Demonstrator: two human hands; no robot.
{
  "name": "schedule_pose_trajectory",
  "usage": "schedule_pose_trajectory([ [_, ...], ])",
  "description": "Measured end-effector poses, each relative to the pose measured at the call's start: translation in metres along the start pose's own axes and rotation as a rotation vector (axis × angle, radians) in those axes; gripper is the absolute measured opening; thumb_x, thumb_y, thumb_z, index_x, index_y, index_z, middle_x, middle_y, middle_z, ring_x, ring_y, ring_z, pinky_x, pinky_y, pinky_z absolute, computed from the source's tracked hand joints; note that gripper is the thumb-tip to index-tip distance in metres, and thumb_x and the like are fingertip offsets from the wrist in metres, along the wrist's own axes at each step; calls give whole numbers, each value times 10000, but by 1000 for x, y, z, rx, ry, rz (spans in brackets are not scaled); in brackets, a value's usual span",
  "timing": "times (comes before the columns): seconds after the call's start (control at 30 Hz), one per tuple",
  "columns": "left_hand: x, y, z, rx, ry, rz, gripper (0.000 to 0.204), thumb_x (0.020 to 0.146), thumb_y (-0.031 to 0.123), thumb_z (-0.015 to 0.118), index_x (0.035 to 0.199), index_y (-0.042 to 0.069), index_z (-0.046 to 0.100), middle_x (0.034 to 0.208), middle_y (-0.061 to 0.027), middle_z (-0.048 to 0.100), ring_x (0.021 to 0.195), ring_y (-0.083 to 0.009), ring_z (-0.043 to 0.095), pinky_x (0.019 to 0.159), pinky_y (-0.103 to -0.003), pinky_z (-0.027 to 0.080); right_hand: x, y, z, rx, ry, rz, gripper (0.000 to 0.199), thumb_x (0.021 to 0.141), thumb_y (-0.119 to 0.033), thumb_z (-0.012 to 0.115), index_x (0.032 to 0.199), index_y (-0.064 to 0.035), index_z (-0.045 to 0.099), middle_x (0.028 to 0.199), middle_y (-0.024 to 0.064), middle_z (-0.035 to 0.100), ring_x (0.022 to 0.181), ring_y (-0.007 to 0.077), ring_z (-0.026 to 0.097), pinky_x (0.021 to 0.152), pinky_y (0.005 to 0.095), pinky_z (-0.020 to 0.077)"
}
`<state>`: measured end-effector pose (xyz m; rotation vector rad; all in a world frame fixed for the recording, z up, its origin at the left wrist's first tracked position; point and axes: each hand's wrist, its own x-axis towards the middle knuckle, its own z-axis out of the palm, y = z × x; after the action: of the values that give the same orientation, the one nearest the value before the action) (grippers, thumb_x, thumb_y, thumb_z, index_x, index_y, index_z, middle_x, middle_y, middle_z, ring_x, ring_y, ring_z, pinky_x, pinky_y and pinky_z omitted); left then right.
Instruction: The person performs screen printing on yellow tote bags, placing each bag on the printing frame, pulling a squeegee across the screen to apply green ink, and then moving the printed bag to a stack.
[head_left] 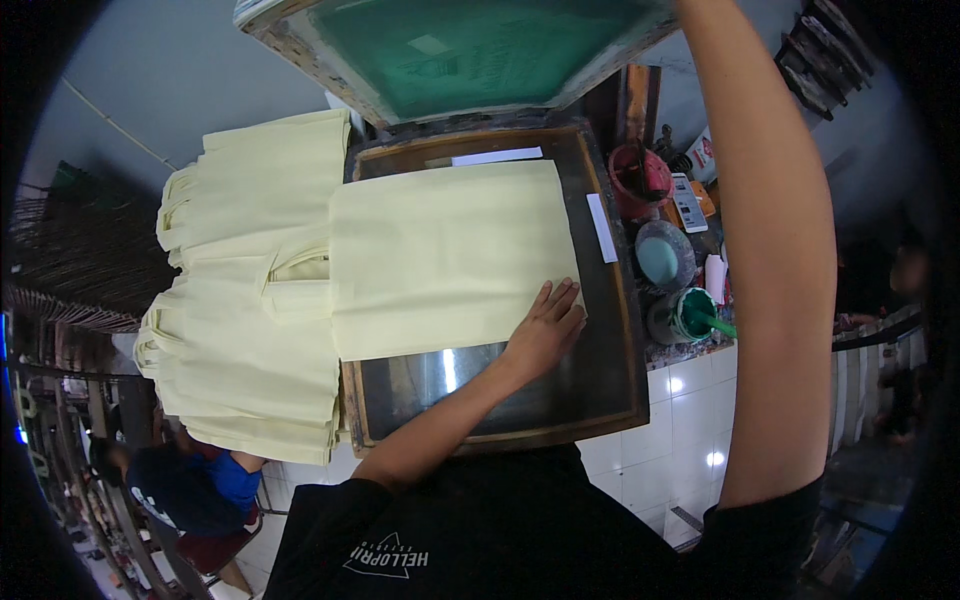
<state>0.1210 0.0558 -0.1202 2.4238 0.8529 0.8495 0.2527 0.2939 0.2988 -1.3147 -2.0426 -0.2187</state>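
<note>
My left hand (547,323) lies with its fingers stretched out on the lower right corner of a pale yellow cloth bag (450,260). The bag is spread flat on a dark board with a wooden rim (632,345), its handle loop (302,268) sticking out toward the left. Above the board's far edge, a screen-printing frame with green mesh (470,60) is tilted up. My right forearm (765,250) reaches up to the frame's right side. The right hand is beyond the picture's top edge, so its grip is hidden.
Several stacked pale yellow bags (245,350) lie left of the board. White strips (601,228) sit on the board beside the bag. At right stand a red bucket (638,180), a light-blue-lidded tub (658,258), a green paint pot (692,312) and a phone (689,202). A person (185,485) sits lower left.
</note>
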Motion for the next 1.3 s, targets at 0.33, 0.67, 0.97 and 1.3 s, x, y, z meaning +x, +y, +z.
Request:
schedule_pose_trajectory([
  [0.33, 100, -27, -15, -11, 94, -157, 466, 909, 288, 721, 1242, -15, 598, 1310, -240, 606, 1210, -427, 563, 1062, -502, 429, 4, 7, -2, -111, -4, -107, 452, 847, -346, 759, 999, 79, 754, 996, 313, 715, 945, 438, 698, 891, 472, 535],
  [0.67, 176, -95, -32, 441, -386, -448, 897, 919, 740, 496, 1623, 224, 290, 1686, -261, 101, 1567, -453, 12, 1244, -601, 4, 20, 18, 10, -127, 19, -250, 347, 885, -302, 679, 933, 26, 781, 993, 285, 713, 941, 464, 680, 859, 486, 539],
  [0.97, 179, -109, -18, 430, -285, -435, 981, 864, 756, 569, 1619, 198, 286, 1681, -252, 124, 1564, -455, 5, 1234, -634, 14, 30, 13, 15, -237, 55, -331, 332, 890, -277, 630, 944, 15, 777, 1031, 280, 703, 984, 465, 674, 894, 490, 531],
  [1.3, 188, -74, -23, 399, -302, -737, 1074, 786, 783, 646, 1618, 216, 274, 1678, -245, 134, 1540, -521, -33, 1152, -771, 14, 35, 15, 16, -282, 17, -355, 335, 898, -279, 623, 960, 13, 776, 1058, 275, 700, 994, 453, 678, 907, 475, 530],
])
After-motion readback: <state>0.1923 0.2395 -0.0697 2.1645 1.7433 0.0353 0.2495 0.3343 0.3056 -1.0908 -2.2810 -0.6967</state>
